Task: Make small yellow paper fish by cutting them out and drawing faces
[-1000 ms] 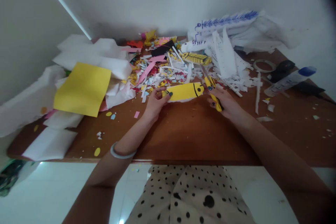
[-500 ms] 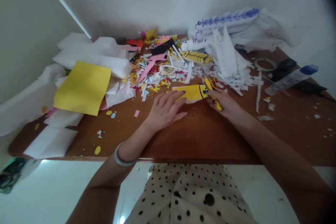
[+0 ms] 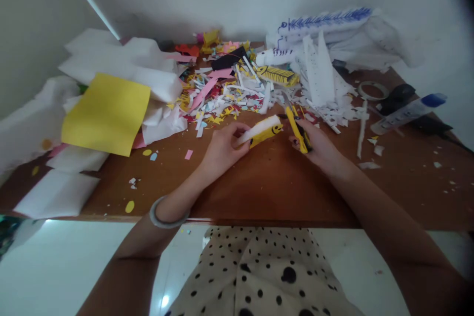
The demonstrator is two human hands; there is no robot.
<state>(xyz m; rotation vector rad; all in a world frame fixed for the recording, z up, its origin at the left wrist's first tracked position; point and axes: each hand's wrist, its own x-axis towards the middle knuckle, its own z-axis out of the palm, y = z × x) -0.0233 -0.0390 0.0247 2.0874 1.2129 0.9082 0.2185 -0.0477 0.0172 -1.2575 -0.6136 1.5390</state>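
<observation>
Left hand pinches yellow paper piece, tilted, white underside showing, just above brown table. Right hand clenched on yellow-handled scissors, blades just beside paper's marked end. Scrap heap behind. Yellow sheet on white paper stack, far left. Tape roll, glue tube far right.

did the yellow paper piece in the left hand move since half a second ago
Yes. The yellow paper piece was pressed flat on the table; now the left hand has it lifted and turned, white underside showing.
</observation>
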